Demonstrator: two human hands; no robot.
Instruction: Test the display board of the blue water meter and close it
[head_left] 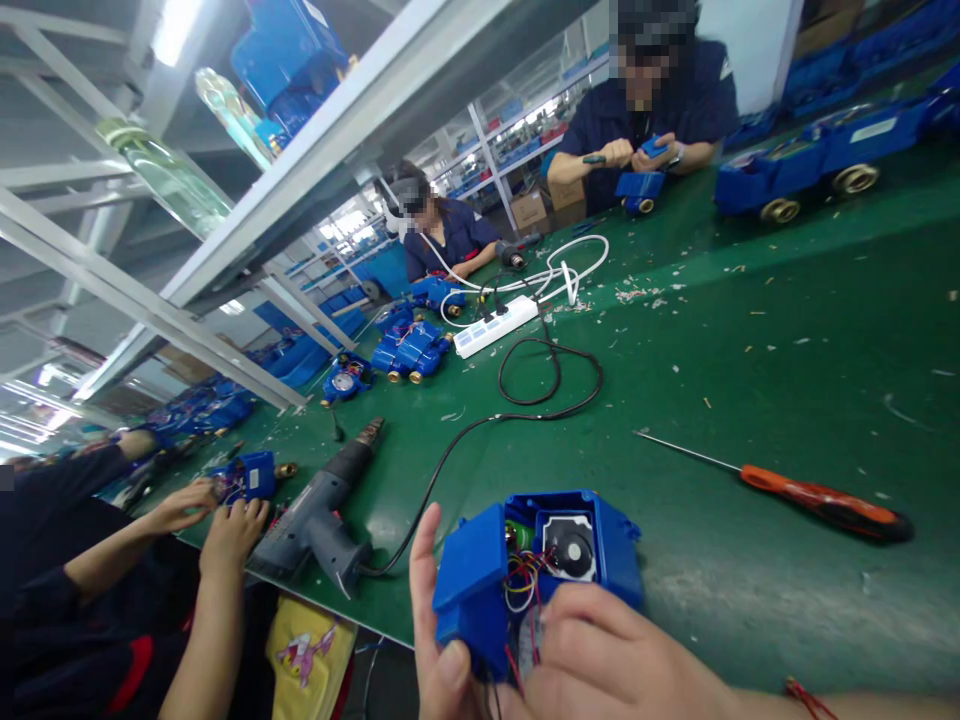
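Note:
A blue water meter housing (471,570) sits at the bottom middle, with its casing open toward me. Inside it are a black round part in a white frame (568,548), a bit of green, and thin wires (523,577) in red, yellow and white. My left hand (442,660) grips the housing from its left side, thumb at the front and one finger stretched up along the edge. My right hand (615,650) is closed at the front of the opening, its fingers bent beside red wires and a greyish part. Its fingertips are hidden, so what they pinch cannot be made out.
On the green table (750,370) lie an orange-black screwdriver (825,500), a grey heat gun (322,520) with a looping black cord and a white power strip (496,325). More blue meters (411,350) stand behind. Co-workers sit left and opposite; a shelf frame (247,190) slants overhead.

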